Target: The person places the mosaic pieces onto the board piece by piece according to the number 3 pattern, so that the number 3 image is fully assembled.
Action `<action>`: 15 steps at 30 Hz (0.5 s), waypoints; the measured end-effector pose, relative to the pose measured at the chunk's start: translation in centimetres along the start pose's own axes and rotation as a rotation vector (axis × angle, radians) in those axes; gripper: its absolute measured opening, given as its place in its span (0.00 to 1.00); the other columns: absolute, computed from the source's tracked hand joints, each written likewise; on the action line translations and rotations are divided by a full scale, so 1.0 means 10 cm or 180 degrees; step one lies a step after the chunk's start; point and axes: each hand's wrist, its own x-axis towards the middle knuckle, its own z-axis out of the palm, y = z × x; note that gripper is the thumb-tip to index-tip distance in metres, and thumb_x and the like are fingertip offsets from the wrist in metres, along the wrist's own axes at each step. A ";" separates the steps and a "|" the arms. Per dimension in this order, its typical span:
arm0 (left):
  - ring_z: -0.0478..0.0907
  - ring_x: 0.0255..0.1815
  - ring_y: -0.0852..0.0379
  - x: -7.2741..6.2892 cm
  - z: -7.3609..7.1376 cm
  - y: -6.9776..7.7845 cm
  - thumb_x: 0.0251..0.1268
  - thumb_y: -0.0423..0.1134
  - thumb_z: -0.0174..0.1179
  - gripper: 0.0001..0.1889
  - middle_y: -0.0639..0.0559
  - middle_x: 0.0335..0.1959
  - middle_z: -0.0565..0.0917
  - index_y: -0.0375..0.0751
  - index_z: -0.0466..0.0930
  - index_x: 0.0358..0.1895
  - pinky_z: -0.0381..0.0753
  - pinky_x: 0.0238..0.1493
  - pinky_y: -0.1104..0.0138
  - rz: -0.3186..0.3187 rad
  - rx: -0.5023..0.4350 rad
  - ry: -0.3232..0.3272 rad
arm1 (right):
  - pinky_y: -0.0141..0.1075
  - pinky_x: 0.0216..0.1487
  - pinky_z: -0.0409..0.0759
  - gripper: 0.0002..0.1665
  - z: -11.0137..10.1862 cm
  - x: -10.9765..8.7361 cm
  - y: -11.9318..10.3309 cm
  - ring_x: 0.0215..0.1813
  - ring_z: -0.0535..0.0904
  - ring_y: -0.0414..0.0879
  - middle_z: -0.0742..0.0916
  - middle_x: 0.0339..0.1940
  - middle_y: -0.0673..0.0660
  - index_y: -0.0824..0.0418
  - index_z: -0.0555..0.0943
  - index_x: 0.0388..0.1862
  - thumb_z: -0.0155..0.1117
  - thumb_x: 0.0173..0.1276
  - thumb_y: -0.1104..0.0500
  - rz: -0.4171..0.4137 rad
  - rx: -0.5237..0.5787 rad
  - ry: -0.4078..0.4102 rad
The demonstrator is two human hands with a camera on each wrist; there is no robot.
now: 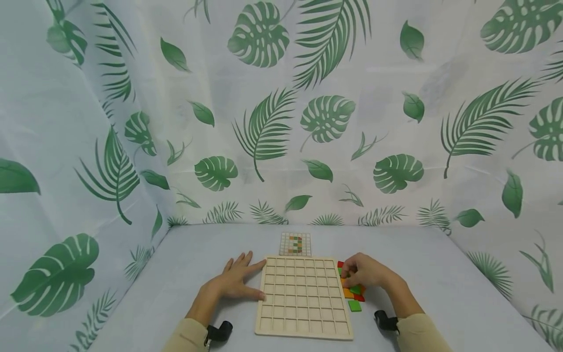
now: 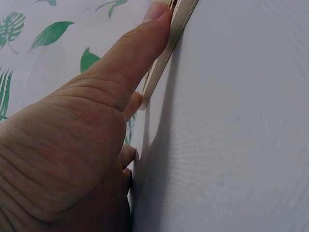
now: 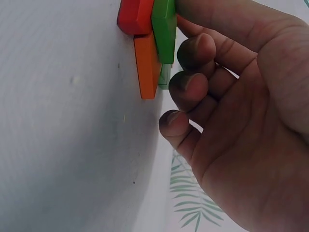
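Observation:
A square wooden grid board [image 1: 303, 298] lies on the table in the head view, its cells bare. My left hand [image 1: 235, 279] is spread at its left side, with thumb and index finger touching the edge. In the left wrist view the thumb [image 2: 140, 43] rests against the board's rim [image 2: 178, 29]. My right hand [image 1: 367, 271] reaches into a pile of coloured tiles to the right of the board, fingers bent. A red tile [image 3: 135, 17], a green tile [image 3: 164, 31] and an orange tile [image 3: 146, 65] show beside the fingers. The right fingertips' contact is hidden.
Behind the board lies a small pattern card [image 1: 295, 244] with a grid and coloured squares. One green tile [image 1: 354, 306] sits apart from the pile, near the board's right edge. A leaf-printed curtain [image 1: 281, 122] stands behind the white table [image 1: 211, 239].

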 end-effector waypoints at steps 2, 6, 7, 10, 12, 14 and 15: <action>0.38 0.87 0.32 0.00 0.00 0.00 0.52 0.76 0.68 0.55 0.33 0.86 0.44 0.61 0.59 0.83 0.34 0.83 0.34 0.0011 -0.0016 -0.0003 | 0.32 0.25 0.71 0.11 0.00 0.00 0.00 0.28 0.73 0.44 0.77 0.22 0.50 0.60 0.83 0.32 0.81 0.58 0.63 -0.0001 0.0032 -0.0011; 0.38 0.87 0.32 0.00 0.00 0.00 0.52 0.76 0.69 0.55 0.33 0.86 0.45 0.61 0.59 0.83 0.34 0.83 0.34 0.0012 -0.0016 0.0016 | 0.33 0.25 0.72 0.13 -0.01 -0.01 -0.01 0.30 0.74 0.45 0.77 0.24 0.50 0.61 0.81 0.33 0.81 0.57 0.64 -0.0007 0.0097 -0.0036; 0.38 0.87 0.32 0.00 0.00 0.00 0.52 0.76 0.69 0.55 0.34 0.86 0.45 0.62 0.59 0.83 0.34 0.83 0.34 0.0007 -0.0011 0.0018 | 0.33 0.25 0.73 0.14 0.00 -0.01 0.00 0.30 0.75 0.45 0.78 0.24 0.50 0.61 0.81 0.32 0.81 0.57 0.63 0.0008 0.0104 -0.0034; 0.39 0.87 0.32 0.01 0.02 -0.02 0.51 0.76 0.69 0.55 0.34 0.86 0.45 0.62 0.59 0.83 0.34 0.83 0.34 -0.0006 -0.0008 0.0023 | 0.34 0.26 0.74 0.14 0.00 -0.01 0.00 0.31 0.76 0.45 0.79 0.25 0.50 0.60 0.80 0.32 0.81 0.58 0.61 0.0044 0.0133 -0.0027; 0.39 0.87 0.32 0.01 0.02 -0.02 0.51 0.76 0.69 0.55 0.34 0.86 0.45 0.62 0.59 0.83 0.34 0.83 0.34 -0.0012 -0.0015 0.0028 | 0.34 0.27 0.75 0.14 0.00 -0.01 0.00 0.32 0.77 0.46 0.81 0.26 0.51 0.60 0.80 0.32 0.81 0.59 0.61 0.0040 0.0148 -0.0011; 0.39 0.87 0.32 0.01 0.02 -0.02 0.50 0.76 0.69 0.55 0.34 0.86 0.45 0.63 0.60 0.82 0.34 0.83 0.34 -0.0010 -0.0021 0.0034 | 0.35 0.28 0.75 0.13 -0.01 -0.01 0.00 0.32 0.77 0.46 0.82 0.27 0.51 0.60 0.80 0.32 0.79 0.62 0.60 0.0011 0.0150 0.0033; 0.39 0.87 0.32 0.00 0.02 -0.01 0.50 0.76 0.69 0.55 0.35 0.86 0.45 0.63 0.60 0.82 0.34 0.83 0.34 -0.0006 -0.0020 0.0035 | 0.35 0.28 0.75 0.12 -0.02 0.00 -0.01 0.33 0.78 0.47 0.83 0.28 0.51 0.60 0.80 0.33 0.78 0.63 0.60 -0.0007 0.0161 0.0069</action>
